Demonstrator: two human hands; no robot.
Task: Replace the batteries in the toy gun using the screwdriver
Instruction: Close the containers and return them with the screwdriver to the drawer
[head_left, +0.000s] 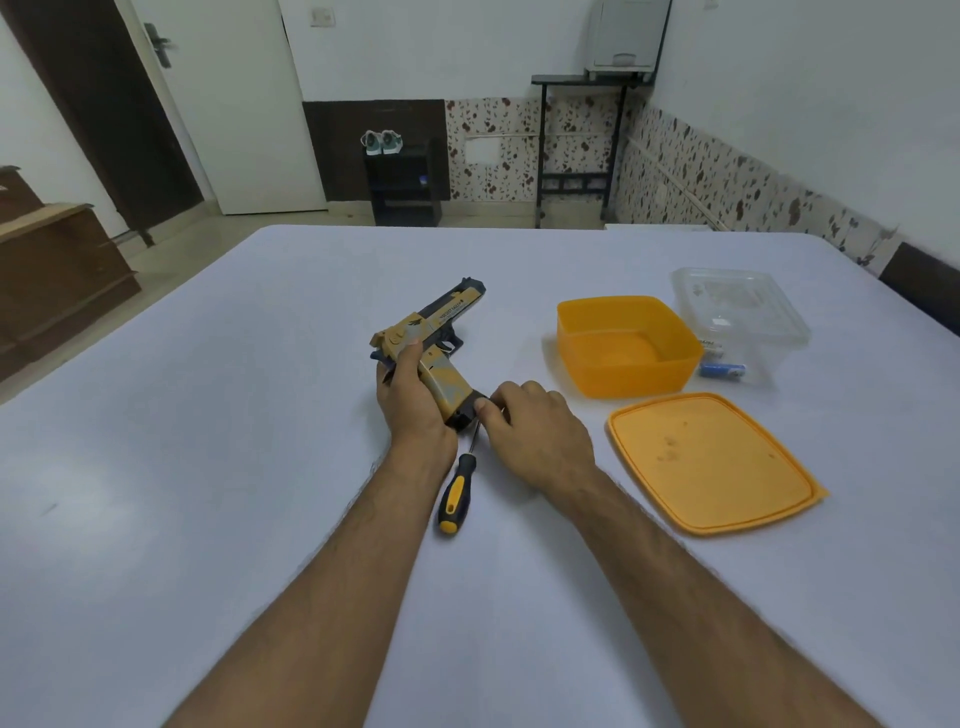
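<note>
Mid-table (208, 415), well clear of every edge, the left hand (413, 400) grips the gun (441, 332) by its handle. The right hand (530, 426) pinches the dark base of the grip; the screwdriver (456, 493) lies just below, between the wrists.

The right hand (535, 431) hid the grip's base on the toy gun (431, 338), while the screwdriver (456, 493) tip vanished between both hands.
</note>
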